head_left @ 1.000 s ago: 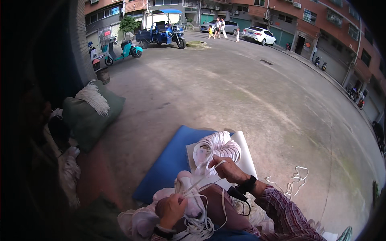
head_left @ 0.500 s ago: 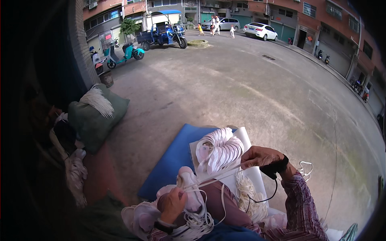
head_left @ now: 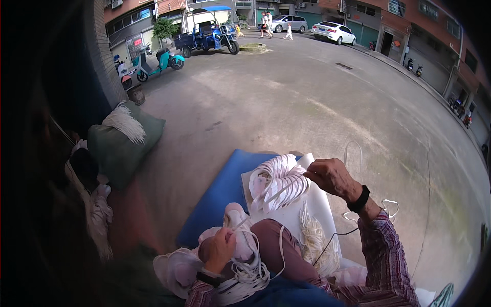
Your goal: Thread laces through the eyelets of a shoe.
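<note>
My right hand [head_left: 333, 176] is raised above the pile, fingers pinched on a flat white shoelace [head_left: 280, 193]. The lace runs slantwise down toward my left hand [head_left: 221, 250], which is closed on a pale pink and white shoe upper [head_left: 235, 212] at my lap. A loose loop of lace hangs beside that upper over my knee [head_left: 276, 233]. Below my left hand lies a tangle of white laces [head_left: 245, 281], and another pale upper [head_left: 179, 271] is left of it. A nested row of white uppers [head_left: 279, 179] lies just beyond my hands.
A blue sheet [head_left: 215, 189] and a white board [head_left: 327, 220] carry the uppers and a cream lace bundle [head_left: 317, 243]. A green sack [head_left: 128, 151] topped with laces stands left, near another person's work. Scooters, a blue three-wheeler [head_left: 209, 38] and cars stand across the yard.
My right hand has risen and moved slightly right, drawing the lace higher. A loop of lace now swings up beyond that hand. My left hand stays nearly in place.
</note>
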